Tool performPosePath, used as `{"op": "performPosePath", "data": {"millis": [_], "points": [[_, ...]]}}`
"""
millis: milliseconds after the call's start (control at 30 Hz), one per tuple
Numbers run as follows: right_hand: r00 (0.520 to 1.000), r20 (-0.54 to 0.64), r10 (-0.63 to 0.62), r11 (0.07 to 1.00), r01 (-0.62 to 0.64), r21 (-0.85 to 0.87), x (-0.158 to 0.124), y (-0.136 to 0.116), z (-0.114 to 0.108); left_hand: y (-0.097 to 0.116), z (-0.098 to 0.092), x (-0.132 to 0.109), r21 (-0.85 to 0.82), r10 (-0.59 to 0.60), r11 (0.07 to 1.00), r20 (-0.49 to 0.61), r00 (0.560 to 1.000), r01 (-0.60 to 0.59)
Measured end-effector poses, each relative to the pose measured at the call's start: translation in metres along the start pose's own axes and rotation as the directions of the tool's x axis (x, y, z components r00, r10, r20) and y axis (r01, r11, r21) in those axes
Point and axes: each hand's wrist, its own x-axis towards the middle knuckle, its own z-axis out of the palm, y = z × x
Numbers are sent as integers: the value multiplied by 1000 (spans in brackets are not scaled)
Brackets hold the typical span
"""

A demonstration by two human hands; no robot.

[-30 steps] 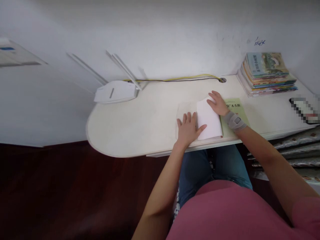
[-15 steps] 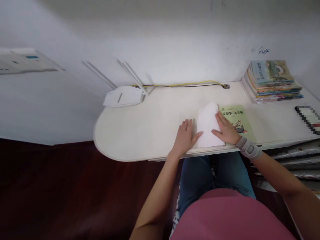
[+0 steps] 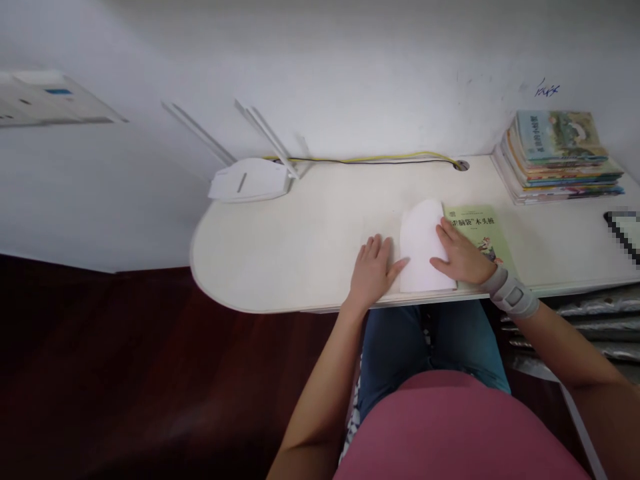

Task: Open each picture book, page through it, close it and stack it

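Observation:
A green book [image 3: 481,217] with dark Chinese lettering lies on the desk near its front edge. Against its left side rests a blank white sheet [image 3: 423,243], slightly curved at the top. My right hand [image 3: 463,253], with a grey wristband, is spread over the edge where the sheet meets the book. Flat on the desk left of the sheet, my left hand [image 3: 373,270] has its fingers stretched and its thumb touching the sheet's left edge. A faint see-through layer seems to lie under the left fingers; its outline is hard to make out.
A white router [image 3: 250,183] with antennas stands at the back left. Yellow and black cables [image 3: 370,159] run along the wall into a desk hole [image 3: 461,165]. At the back right is a stack of books [image 3: 560,160]; a blurred-out black-edged device [image 3: 625,233] lies at the right.
The view has shifted a little, so the desk items appear slightly higher and further right. Both hands keep about the same place on the sheet and desk.

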Motion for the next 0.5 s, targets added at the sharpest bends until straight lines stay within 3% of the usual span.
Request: {"op": "performPosePath", "data": {"millis": [233, 500], "points": [[990, 129, 62, 970, -30, -241, 6, -23, -21, 0, 2, -1, 14, 9, 1000, -8, 1000, -9], [985, 151, 82, 950, -31, -311, 10, -31, -18, -1, 3, -1, -7, 17, 1000, -24, 1000, -17]]}}
